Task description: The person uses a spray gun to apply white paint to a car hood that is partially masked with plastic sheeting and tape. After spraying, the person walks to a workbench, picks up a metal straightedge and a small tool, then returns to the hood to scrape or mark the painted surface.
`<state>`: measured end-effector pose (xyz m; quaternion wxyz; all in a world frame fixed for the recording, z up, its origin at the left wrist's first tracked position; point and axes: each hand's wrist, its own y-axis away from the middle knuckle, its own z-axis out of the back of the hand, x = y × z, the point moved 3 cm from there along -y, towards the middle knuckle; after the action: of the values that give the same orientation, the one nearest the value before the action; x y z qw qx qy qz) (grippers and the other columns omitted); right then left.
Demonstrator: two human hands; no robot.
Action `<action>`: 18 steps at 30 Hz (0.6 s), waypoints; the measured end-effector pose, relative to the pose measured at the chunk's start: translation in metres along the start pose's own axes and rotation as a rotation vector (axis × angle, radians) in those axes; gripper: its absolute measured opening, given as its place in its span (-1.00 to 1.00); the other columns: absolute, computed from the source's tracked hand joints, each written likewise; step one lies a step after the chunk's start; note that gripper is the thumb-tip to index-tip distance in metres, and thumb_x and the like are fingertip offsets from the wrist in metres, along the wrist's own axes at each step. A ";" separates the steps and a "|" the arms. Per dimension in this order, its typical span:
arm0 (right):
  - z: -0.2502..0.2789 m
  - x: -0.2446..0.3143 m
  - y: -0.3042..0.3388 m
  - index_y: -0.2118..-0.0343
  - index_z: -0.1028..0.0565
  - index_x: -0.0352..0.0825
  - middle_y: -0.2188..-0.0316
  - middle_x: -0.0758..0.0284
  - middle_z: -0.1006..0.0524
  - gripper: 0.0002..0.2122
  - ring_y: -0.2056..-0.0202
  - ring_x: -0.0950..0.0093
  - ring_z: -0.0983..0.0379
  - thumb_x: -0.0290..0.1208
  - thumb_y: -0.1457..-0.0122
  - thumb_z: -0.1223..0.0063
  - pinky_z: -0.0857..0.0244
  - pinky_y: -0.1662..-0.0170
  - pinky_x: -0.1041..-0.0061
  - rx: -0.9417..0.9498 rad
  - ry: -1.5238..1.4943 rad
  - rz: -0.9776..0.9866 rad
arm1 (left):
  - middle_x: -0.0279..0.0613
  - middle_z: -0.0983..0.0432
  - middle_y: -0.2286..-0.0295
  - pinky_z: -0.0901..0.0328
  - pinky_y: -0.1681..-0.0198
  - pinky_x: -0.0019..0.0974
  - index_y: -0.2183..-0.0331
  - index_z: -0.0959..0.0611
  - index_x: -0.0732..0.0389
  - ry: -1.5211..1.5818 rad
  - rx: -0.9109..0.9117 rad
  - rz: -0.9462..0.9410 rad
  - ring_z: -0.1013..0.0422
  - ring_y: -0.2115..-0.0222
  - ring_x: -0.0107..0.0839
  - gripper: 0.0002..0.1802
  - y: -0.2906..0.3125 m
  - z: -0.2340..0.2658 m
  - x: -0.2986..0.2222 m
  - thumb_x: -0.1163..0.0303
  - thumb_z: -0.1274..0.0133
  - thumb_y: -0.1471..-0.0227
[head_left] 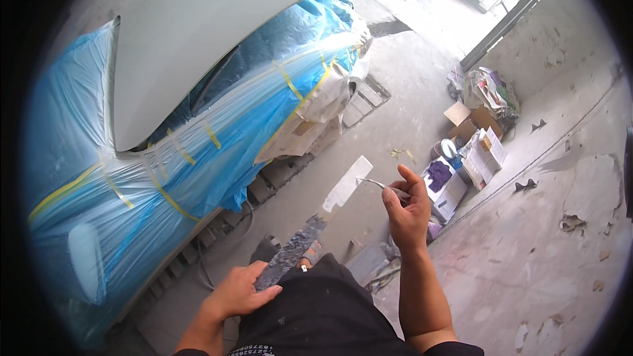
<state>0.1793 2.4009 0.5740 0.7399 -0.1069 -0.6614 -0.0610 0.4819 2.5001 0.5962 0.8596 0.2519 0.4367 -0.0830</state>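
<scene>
Largest item: a vehicle under translucent blue plastic sheeting (231, 181), secured with narrow yellow tape strips, fills the left side. Over it extends a broad, smooth, pale grey-white body panel (191, 39). A scuffed, pale wall (527, 264) stands on the right, with a grey concrete floor (415, 86) between. Against the wall is a white cardboard box (447, 192) with a crumpled purple cloth (438, 177) on it.

Principal item: a long, narrow, flat board (308, 232), dark grey and heavily crusted toward the wearer, white and smoother at the far end. It is held in the air above the floor, in front of the body, slanting away to the right.

Left hand (237, 293): closed on the board's near, crusted end, thumb on one edge and fingers at the other. Right hand (409, 214): thumb and fingers pinched on a slender, curved, light grey tool (374, 182), its tip at the right edge of the board's white end; contact cannot be confirmed.

Handling assessment: the board appears light and fairly stiff; its material cannot be determined. The crust should give rough purchase but may crumble. The white coating may be wet and slippery. Recommended hold: the crusted end, by both edges, clear of the white area. The tool appears light and thin, best pinched well behind its tip.
</scene>
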 end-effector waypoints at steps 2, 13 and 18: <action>-0.003 0.001 -0.002 -0.04 -0.26 -0.42 0.41 0.40 -0.40 -0.57 0.46 0.74 -0.28 -0.61 -0.08 -0.04 -0.20 0.40 0.77 0.009 0.000 0.012 | -0.01 -0.50 0.49 -0.33 0.41 -0.20 0.29 -0.55 0.25 0.010 -0.003 0.013 -0.46 0.49 -0.04 -0.60 0.001 0.003 -0.001 0.19 -0.21 0.14; 0.003 -0.012 -0.013 -0.05 -0.25 -0.40 0.39 0.41 -0.39 -0.56 0.44 0.73 -0.28 -0.58 -0.09 -0.06 -0.19 0.39 0.77 0.043 -0.117 -0.033 | -0.03 -0.50 0.53 -0.31 0.46 -0.22 0.31 -0.55 0.25 0.017 -0.020 0.072 -0.45 0.54 -0.10 -0.59 -0.001 -0.007 -0.001 0.16 -0.22 0.15; 0.010 -0.018 -0.015 -0.05 -0.27 -0.40 0.37 0.41 -0.39 -0.57 0.40 0.72 -0.29 -0.56 -0.10 -0.07 -0.20 0.35 0.75 -0.027 -0.103 -0.046 | -0.05 -0.49 0.59 -0.30 0.50 -0.24 0.32 -0.55 0.26 0.006 -0.027 0.059 -0.44 0.61 -0.15 -0.59 -0.001 -0.010 -0.001 0.16 -0.23 0.16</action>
<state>0.1640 2.3876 0.5585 0.7019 -0.1045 -0.6998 -0.0812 0.4740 2.5046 0.5913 0.8637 0.2531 0.4328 -0.0508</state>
